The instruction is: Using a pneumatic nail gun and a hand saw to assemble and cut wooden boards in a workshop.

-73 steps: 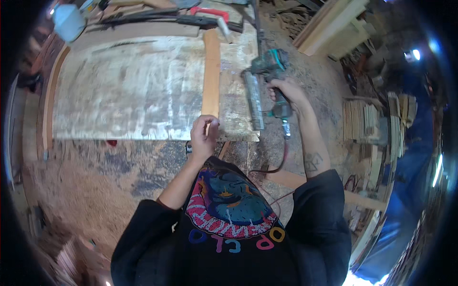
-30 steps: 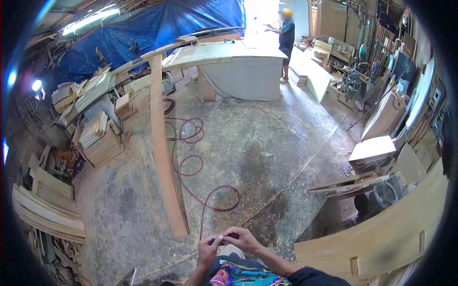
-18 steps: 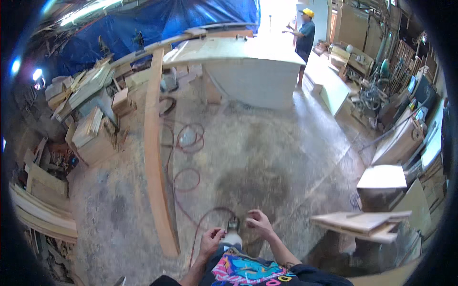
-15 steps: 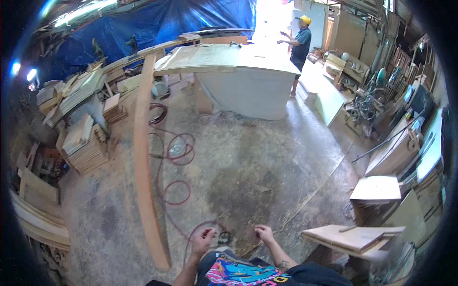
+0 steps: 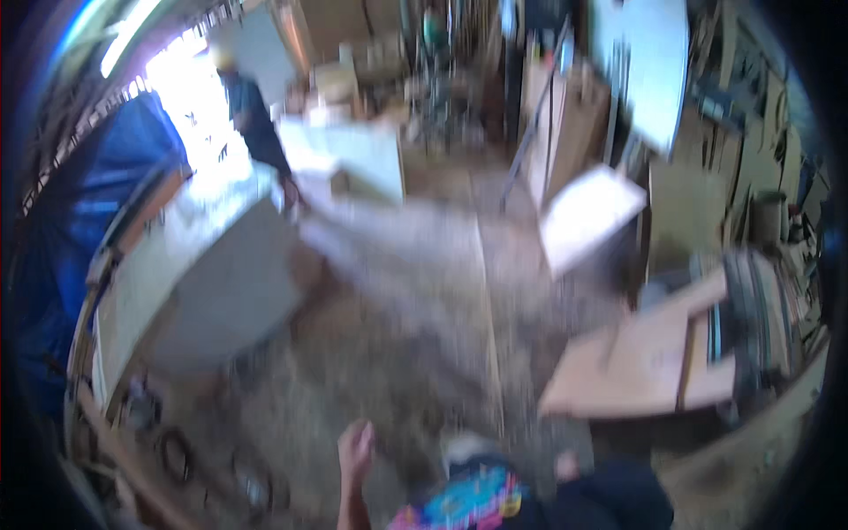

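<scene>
My left hand (image 5: 357, 444) hangs over the concrete floor, left of my shirt's bright print (image 5: 468, 499). Its fingers look curled into a loose fist, with nothing seen in them, though motion blurs the outline. Of my right hand (image 5: 567, 465) only a small smeared patch shows beside my dark sleeve, and its fingers cannot be made out. Neither hand is seen touching anything. Nearest to the right hand, ahead and to the right, lies a stack of light wooden panels (image 5: 618, 375).
A large white-sided table (image 5: 238, 296) stands at the left, with a long wooden plank (image 5: 132, 468) below it. Another person (image 5: 252, 115) in a yellow cap stands at the far left. A pale board (image 5: 592, 216) and leaning sheets (image 5: 640, 71) crowd the right. Hose coils (image 5: 175, 455) lie lower left.
My view has swung to the right, so the table and the other person now appear farther left and the panel stack nearer the middle. My right hand has become mostly hidden.
</scene>
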`<state>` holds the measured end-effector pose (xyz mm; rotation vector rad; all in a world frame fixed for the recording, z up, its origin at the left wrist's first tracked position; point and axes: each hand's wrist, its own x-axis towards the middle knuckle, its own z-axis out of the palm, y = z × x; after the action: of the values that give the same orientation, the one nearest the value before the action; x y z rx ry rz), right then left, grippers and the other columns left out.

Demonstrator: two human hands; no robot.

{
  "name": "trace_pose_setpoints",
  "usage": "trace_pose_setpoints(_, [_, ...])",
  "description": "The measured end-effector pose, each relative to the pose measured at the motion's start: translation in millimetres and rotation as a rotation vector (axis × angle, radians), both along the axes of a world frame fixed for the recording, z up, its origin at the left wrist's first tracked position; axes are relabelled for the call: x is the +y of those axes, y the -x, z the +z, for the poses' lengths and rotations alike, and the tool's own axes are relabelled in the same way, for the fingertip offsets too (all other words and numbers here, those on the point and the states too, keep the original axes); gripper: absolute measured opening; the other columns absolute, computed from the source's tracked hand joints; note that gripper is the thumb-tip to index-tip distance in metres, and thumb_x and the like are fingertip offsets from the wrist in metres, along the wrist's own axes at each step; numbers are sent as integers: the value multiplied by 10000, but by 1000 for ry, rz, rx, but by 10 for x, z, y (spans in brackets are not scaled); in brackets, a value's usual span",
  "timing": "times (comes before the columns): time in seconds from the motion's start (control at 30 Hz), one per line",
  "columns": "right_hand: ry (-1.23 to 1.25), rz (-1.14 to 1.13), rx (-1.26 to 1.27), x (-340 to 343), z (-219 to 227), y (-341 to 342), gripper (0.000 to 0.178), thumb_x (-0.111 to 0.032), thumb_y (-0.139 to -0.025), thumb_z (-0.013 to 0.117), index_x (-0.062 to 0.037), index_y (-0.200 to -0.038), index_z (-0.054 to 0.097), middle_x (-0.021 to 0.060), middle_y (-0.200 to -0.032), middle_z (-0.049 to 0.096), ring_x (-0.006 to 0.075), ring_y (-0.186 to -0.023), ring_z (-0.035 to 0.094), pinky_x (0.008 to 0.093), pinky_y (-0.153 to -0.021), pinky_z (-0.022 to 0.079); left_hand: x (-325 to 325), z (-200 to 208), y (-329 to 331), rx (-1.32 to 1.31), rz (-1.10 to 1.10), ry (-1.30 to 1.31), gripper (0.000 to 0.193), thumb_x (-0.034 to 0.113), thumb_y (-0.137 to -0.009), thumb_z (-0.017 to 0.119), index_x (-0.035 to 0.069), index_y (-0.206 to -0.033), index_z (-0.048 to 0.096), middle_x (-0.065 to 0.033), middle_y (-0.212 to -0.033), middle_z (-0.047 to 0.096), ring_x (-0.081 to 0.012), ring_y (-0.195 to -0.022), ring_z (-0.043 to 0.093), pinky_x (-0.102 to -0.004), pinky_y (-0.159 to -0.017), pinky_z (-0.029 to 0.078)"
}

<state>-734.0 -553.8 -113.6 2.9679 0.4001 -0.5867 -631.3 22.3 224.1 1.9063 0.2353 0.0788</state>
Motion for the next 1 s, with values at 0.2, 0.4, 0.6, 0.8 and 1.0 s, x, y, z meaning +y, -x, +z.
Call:
trace_pose_setpoints(0.2, [-361, -771, 120, 901, 41, -1421, 284, -304, -740, 666, -83, -913, 706, 132, -852, 694, 274, -801, 660, 397, -698, 499, 536, -1293, -1137, 359, -132, -375, 360, 341, -852, 642, 10, -988, 683, -75, -795, 664, -144, -688, 613, -308, -646, 502])
trace_pose_setpoints(0.4, [-1159, -1071, 112, 1667, 737, -4610, 178, -101, -789, 678, -61, -962, 690, 51, -795, 672, 131, -655, 618, 283, -531, 492, 560, -3113, -2165, 624, -352, -607, 371, 401, -799, 645, 33, -800, 694, -145, -717, 678, -311, -738, 679, -404, -668, 522])
trace_pose_setpoints(0.6, [-1082, -1020, 20, 1491, 766, -6906, 171, -103, -795, 650, -28, -948, 668, 46, -750, 658, 125, -642, 601, 286, -595, 479, -166, -3271, -4546, 654, -317, -369, 390, 412, -799, 634, 26, -781, 686, -143, -680, 664, -336, -708, 666, -423, -663, 513])
trace_pose_setpoints(0.8, [-1148, -1217, -50, 1023, 1490, -8745, 102, -120, -778, 673, -58, -859, 673, 45, -728, 654, 128, -628, 612, 278, -548, 484, 774, -2598, -6890, 555, -244, -344, 394, 382, -811, 598, -2, -875, 658, -168, -776, 659, -301, -767, 656, -414, -681, 490])
trace_pose_setpoints(1.0, [-1683, -1403, -178, 349, 1507, -10299, 82, -83, -831, 636, -85, -889, 577, 22, -681, 598, 98, -554, 570, 229, -477, 475, -473, -1790, -10608, 171, -270, -277, 277, 229, -861, 608, -7, -994, 665, -148, -836, 680, -197, -766, 643, -321, -698, 493])
